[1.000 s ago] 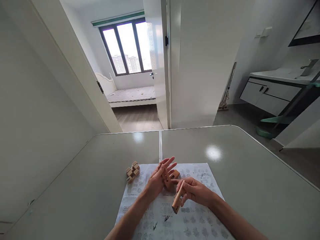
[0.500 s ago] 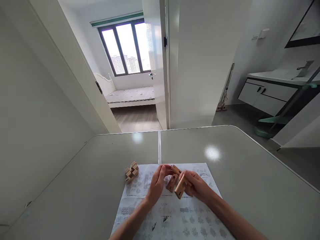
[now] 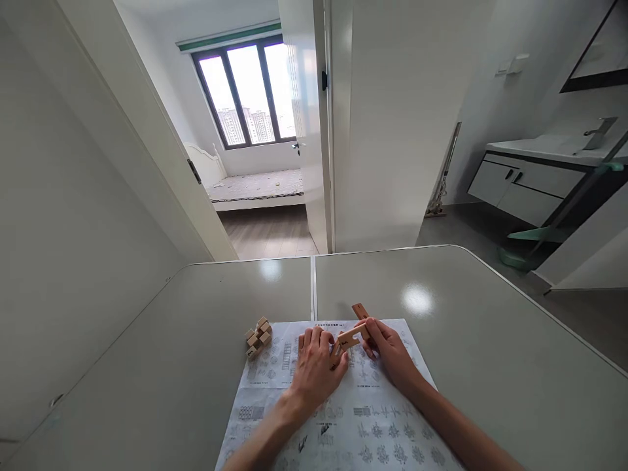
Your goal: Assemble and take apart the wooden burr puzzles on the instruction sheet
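My left hand (image 3: 316, 366) is closed around a notched wooden puzzle piece (image 3: 335, 358), most of it covered by the fingers. In my right hand (image 3: 391, 350), thumb and fingers pinch a second light wooden puzzle piece (image 3: 349, 339) with a cut-out and a dark mark on it. Its left end meets the piece at my left hand; whether they interlock I cannot tell. A third, darker wooden piece (image 3: 360, 310) sticks out beyond my right fingertips; I cannot tell whether it is held or lies there. Beneath both hands is a printed instruction sheet (image 3: 338, 399).
An assembled cluster of small wooden blocks (image 3: 258, 338) stands at the sheet's left far corner. The grey-green table (image 3: 235, 288) has a seam (image 3: 313, 288) down its middle. Behind it are an open door (image 3: 307, 131), a bed (image 3: 260, 185) and a sink cabinet (image 3: 524, 173).
My left hand has turned palm down over one piece. My right hand has shifted slightly, its light piece swung to point left. The darker piece now sits farther from me.
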Tool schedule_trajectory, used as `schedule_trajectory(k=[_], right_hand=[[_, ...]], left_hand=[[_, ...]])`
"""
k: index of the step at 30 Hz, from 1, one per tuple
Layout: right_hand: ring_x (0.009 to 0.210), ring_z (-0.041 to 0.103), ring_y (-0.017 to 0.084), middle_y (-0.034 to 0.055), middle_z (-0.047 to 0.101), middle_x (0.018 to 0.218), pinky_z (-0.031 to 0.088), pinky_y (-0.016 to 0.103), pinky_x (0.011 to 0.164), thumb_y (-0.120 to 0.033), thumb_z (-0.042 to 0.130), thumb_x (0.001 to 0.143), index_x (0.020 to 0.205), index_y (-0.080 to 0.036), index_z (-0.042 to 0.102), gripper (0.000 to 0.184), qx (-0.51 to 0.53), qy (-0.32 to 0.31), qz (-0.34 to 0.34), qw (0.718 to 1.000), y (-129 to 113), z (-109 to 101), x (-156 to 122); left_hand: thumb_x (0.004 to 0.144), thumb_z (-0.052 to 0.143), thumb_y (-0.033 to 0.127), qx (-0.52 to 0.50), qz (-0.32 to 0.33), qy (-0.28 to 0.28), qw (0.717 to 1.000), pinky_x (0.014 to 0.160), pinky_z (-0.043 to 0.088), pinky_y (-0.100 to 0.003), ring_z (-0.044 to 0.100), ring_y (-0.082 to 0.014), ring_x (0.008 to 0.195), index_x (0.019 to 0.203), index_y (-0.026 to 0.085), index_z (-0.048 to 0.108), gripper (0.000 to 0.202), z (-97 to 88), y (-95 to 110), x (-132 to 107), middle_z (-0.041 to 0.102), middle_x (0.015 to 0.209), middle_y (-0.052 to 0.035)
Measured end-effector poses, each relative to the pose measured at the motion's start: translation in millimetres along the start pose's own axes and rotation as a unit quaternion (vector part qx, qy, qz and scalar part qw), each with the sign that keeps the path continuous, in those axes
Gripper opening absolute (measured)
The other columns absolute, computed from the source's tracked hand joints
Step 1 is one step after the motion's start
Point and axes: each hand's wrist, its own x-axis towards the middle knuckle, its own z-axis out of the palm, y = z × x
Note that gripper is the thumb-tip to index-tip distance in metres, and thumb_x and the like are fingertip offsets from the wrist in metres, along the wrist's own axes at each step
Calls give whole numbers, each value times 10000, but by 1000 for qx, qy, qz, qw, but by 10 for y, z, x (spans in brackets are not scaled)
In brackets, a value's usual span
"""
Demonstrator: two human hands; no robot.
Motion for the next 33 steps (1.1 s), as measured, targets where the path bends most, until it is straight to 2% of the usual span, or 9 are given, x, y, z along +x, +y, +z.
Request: schedule_trajectory(k=[5, 9, 14, 17, 19, 25, 29, 33], right_hand=[[540, 454, 124, -20, 543, 647, 397, 269, 540, -618, 626, 940, 1023, -187, 715, 448, 1, 6, 2, 1000, 6, -11, 19], [585, 544, 141, -3, 599, 680, 447, 266, 555, -566, 731, 883, 967, -184, 725, 391, 11, -9, 1, 1000, 26, -12, 23], [606, 601, 163, 12, 656, 667, 499, 286, 606, -543, 754, 869, 948, -181, 730, 372, -2, -26, 6, 1000, 14, -3, 14], [593, 598, 161, 14, 660, 657, 498, 282, 589, -546, 746, 874, 942, -177, 731, 376, -4, -34, 3, 999, -2, 12, 8], [600, 603, 164, 18, 660, 667, 498, 279, 575, -554, 726, 886, 946, -175, 733, 384, -3, -44, 2, 999, -9, 25, 4], [607, 598, 165, 20, 659, 673, 509, 285, 592, -585, 676, 912, 961, -179, 737, 413, -13, -49, 2, 999, -34, 42, -11], [624, 597, 164, 22, 656, 684, 510, 286, 606, -567, 659, 934, 949, -180, 745, 397, -19, -58, 0, 998, -30, 33, -16], [628, 604, 164, 35, 673, 764, 508, 287, 583, -568, 673, 923, 991, -177, 749, 404, -12, -57, -4, 998, 4, 25, -6]], left_hand=[[932, 597, 261, 46, 17, 0, 999, 890, 429, -431, 527, -268, 972, 891, 199, 579, 77, 51, -36, -1, 597, 981, -66], [1001, 510, 266, 22, 8, -2, 1000, 880, 421, -412, 542, -259, 968, 873, 197, 584, 163, 70, -96, 13, 626, 980, -66], [1069, 370, 321, -104, -28, -13, 994, 835, 420, -366, 582, -222, 856, 940, 220, 577, 264, -9, -133, 45, 661, 888, -31], [1079, 328, 364, -200, -72, -10, 977, 743, 416, -328, 561, -195, 717, 1029, 224, 562, 277, -31, -144, 49, 617, 779, -3], [1074, 331, 404, -248, -101, 0, 964, 694, 409, -313, 546, -191, 694, 1052, 220, 550, 286, -22, -153, 48, 583, 757, 4], [1067, 330, 470, -316, -120, -5, 941, 677, 416, -305, 507, -182, 708, 1114, 210, 531, 332, -5, -149, 33, 530, 801, 3], [1077, 323, 441, -311, -99, -13, 945, 711, 434, -316, 502, -184, 735, 1182, 208, 511, 317, -27, -122, 17, 533, 825, -3], [1081, 325, 398, -295, -78, -25, 952, 818, 469, -360, 562, -210, 875, 1283, 203, 473, 318, -36, -107, 12, 602, 994, -63]])
